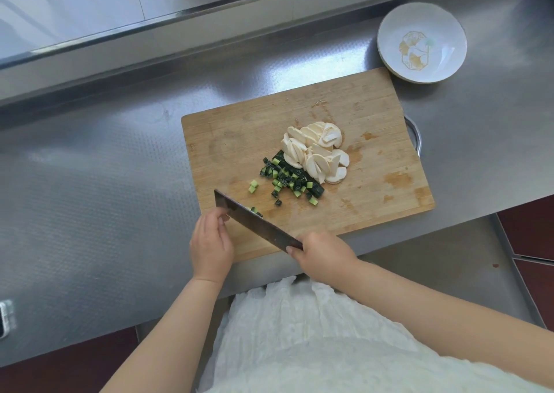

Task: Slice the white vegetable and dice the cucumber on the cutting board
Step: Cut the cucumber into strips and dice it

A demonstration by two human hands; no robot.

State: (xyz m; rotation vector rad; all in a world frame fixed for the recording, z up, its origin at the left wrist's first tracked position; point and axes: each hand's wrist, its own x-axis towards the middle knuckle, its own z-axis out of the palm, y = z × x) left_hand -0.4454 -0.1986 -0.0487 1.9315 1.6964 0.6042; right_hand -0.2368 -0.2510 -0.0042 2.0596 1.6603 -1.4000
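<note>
The left hand (211,243) rests straight fingers on the dark rectangular cleaver (254,223); the right hand (322,256) grips its handle. On the bamboo cutting board (374,153), diced green cucumber (287,180) lies left of white vegetable slices (314,153). Cutting looks finished; next, probably gathering stray pieces.

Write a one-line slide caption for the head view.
Right hand grips a cleaver over the cutting board, left hand touching its blade, beside diced cucumber and white slices.

No readable text anywhere; the bowl (421,42) bears only a gold emblem (perhaps leaves, too blurred).
</note>
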